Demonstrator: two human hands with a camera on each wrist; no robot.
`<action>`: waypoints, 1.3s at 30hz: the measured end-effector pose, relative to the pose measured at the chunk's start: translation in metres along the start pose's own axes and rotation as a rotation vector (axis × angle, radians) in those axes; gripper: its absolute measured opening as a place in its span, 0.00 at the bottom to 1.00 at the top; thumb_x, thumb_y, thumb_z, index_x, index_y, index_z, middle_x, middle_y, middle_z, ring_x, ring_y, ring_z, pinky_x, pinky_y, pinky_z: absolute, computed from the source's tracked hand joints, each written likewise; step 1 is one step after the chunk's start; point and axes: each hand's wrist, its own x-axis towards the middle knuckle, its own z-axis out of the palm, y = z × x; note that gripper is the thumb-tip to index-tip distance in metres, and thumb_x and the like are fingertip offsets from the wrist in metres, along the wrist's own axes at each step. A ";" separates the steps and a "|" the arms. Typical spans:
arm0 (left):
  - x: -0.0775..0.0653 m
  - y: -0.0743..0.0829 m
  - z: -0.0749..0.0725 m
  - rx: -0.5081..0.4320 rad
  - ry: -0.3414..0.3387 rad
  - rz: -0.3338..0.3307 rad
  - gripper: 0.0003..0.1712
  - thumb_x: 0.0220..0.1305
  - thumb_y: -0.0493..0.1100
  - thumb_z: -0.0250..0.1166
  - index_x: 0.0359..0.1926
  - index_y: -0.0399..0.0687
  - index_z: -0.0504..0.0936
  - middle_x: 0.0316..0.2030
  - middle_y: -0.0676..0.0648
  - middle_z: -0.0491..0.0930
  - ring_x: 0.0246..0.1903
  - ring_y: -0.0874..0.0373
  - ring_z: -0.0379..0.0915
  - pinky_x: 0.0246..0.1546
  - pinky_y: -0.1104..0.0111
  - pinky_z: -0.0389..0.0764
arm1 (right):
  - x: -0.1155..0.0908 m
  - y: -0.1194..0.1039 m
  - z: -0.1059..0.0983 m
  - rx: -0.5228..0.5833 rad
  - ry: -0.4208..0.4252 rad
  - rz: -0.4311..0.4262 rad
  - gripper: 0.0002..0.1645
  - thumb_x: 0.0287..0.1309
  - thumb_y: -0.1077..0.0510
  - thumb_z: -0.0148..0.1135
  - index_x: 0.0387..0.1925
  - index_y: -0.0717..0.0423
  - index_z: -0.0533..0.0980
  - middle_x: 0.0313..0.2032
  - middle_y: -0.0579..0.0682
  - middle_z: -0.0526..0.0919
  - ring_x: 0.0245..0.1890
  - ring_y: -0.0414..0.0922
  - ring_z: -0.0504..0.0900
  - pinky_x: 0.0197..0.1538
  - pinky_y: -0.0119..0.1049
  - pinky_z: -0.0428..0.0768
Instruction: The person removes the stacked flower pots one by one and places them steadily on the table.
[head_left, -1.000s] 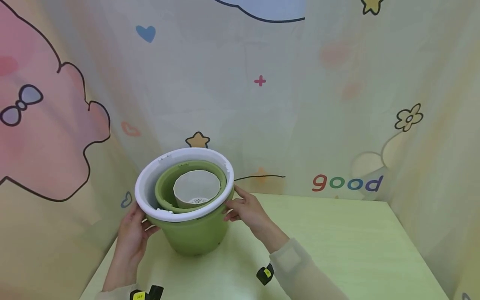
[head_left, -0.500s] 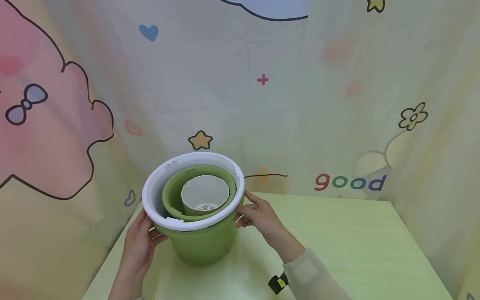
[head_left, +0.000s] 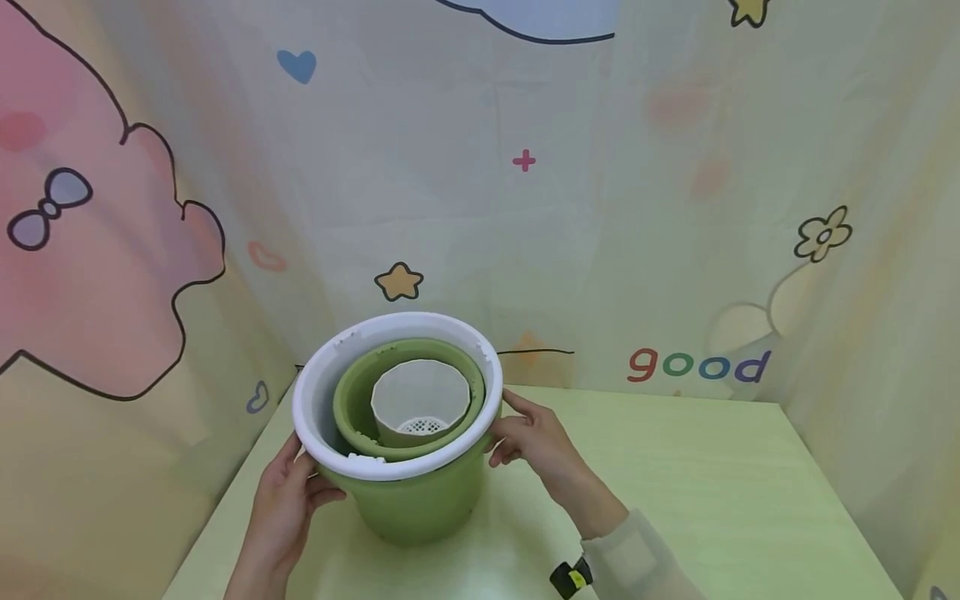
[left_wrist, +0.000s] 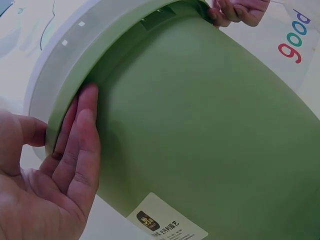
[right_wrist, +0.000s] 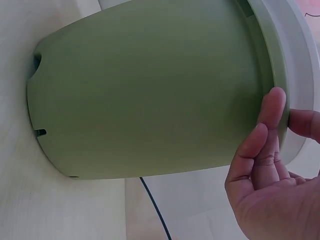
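Several plant pots are nested in one stack, tilted slightly in the head view. Outermost is a large green pot (head_left: 420,508). Inside it sits a white pot (head_left: 309,408) with a wide rim, then a smaller green pot (head_left: 354,396). A small white pot (head_left: 420,387) with a perforated bottom is innermost. My left hand (head_left: 281,508) grips the large green pot's rim at the left, thumb outside and fingers tucked underneath. On the opposite side my right hand (head_left: 543,450) pinches the same rim between thumb and fingers. A printed label (left_wrist: 167,220) shows low on the green wall.
The stack's base is close over or on the pale table (head_left: 660,492), whose surface extends to the right. Behind it hangs a patterned curtain (head_left: 570,250), with more curtain along both sides. A dark cable (right_wrist: 156,207) shows past the pot in the right wrist view.
Both hands have brought the whole stack to the right and nearer to me, gripping the rim throughout. The head view has also shifted slightly.
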 end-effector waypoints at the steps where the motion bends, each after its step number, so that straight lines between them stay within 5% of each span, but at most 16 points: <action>1: -0.001 0.000 0.000 0.004 -0.001 0.006 0.33 0.83 0.41 0.50 0.82 0.43 0.53 0.31 0.57 0.87 0.25 0.62 0.84 0.30 0.67 0.88 | -0.001 0.000 0.000 -0.002 0.003 0.001 0.42 0.66 0.60 0.62 0.79 0.53 0.61 0.27 0.48 0.88 0.22 0.41 0.85 0.37 0.33 0.84; 13: -0.004 -0.002 -0.001 0.029 0.020 0.016 0.30 0.83 0.39 0.47 0.80 0.39 0.56 0.31 0.55 0.88 0.25 0.62 0.84 0.29 0.65 0.89 | -0.010 0.001 -0.001 -0.031 -0.003 0.002 0.42 0.65 0.60 0.62 0.78 0.53 0.62 0.27 0.48 0.89 0.21 0.42 0.85 0.37 0.34 0.84; 23: 0.008 0.002 0.007 0.212 0.226 -0.074 0.24 0.84 0.53 0.47 0.70 0.49 0.73 0.24 0.56 0.80 0.20 0.61 0.77 0.22 0.67 0.83 | -0.010 -0.004 -0.010 -0.133 -0.025 -0.012 0.36 0.69 0.55 0.62 0.75 0.56 0.65 0.29 0.52 0.89 0.26 0.43 0.88 0.38 0.35 0.85; 33: 0.013 -0.002 0.015 0.237 0.345 -0.065 0.24 0.83 0.56 0.48 0.68 0.52 0.77 0.16 0.57 0.74 0.13 0.63 0.69 0.17 0.70 0.78 | -0.005 -0.019 -0.021 -0.238 0.141 -0.062 0.22 0.73 0.56 0.60 0.65 0.56 0.77 0.34 0.54 0.86 0.31 0.45 0.87 0.36 0.33 0.84; 39: 0.015 -0.007 0.015 0.260 0.380 -0.034 0.25 0.82 0.57 0.50 0.69 0.54 0.78 0.14 0.57 0.73 0.12 0.64 0.69 0.15 0.71 0.77 | 0.002 -0.038 -0.022 -0.323 0.246 -0.186 0.17 0.70 0.57 0.64 0.59 0.51 0.82 0.36 0.54 0.85 0.38 0.45 0.82 0.38 0.33 0.82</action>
